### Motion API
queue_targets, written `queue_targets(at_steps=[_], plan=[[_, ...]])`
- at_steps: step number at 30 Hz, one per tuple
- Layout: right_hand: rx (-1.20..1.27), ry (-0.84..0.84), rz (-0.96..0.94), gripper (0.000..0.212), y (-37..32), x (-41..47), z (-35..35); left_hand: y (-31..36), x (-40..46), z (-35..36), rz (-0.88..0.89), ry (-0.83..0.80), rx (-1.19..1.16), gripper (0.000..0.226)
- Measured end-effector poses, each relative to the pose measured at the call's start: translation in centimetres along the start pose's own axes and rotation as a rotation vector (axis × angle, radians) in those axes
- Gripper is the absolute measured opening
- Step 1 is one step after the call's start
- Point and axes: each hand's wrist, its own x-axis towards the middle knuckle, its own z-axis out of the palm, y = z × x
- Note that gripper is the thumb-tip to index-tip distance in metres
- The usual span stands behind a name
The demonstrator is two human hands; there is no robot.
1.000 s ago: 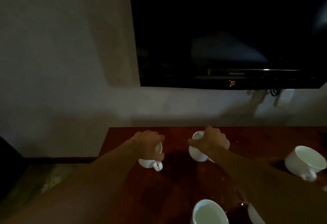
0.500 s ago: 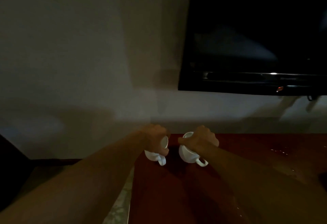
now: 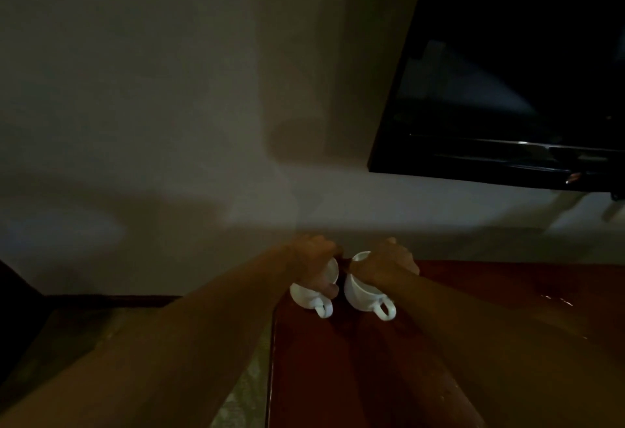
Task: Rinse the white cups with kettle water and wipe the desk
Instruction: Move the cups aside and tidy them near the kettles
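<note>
The left hand (image 3: 313,260) curls over the rim of one white cup (image 3: 309,295) and the right hand (image 3: 387,263) grips the rim of the other white cup (image 3: 363,297) — both smooth, glossy and round-bellied, loop handles facing the person. They sit just beside each other at the far left corner of the dark red, polished desk (image 3: 355,377), near its left edge — a few wet glints show toward its right. A black television (image 3: 514,72) hangs on the pale wall (image 3: 169,89).
</note>
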Motion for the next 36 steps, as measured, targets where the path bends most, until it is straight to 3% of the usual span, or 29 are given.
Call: queue_targets(at_steps=[9, 14, 18, 23, 36], plan=[[-0.031, -0.101, -0.039, 0.108, 1.5, -0.4, -1.0, 0.2, -0.3, -0.1, -0.02, -0.033, -0.026, 0.08], [0.003, -0.123, -0.22, 0.077, 3.9, -0.3, -4.1, 1.9, -1.0, -1.5, 0.025, 0.02, -0.015, 0.084], [0.01, 0.015, -0.108, 0.087, 6.9, -0.3, -5.9, 4.2, -0.7, -3.1, 0.027, 0.081, 0.096, 0.078], [0.017, 0.089, -0.055, 0.095, 14.0, -0.2, -8.8, 10.8, 0.2, -3.8, 0.094, 0.181, 0.116, 0.082], [0.097, 0.134, 0.05, 0.093, 34.4, -0.1, -13.3, 31.6, 3.2, -1.2, 0.133, 0.106, 0.187, 0.098]])
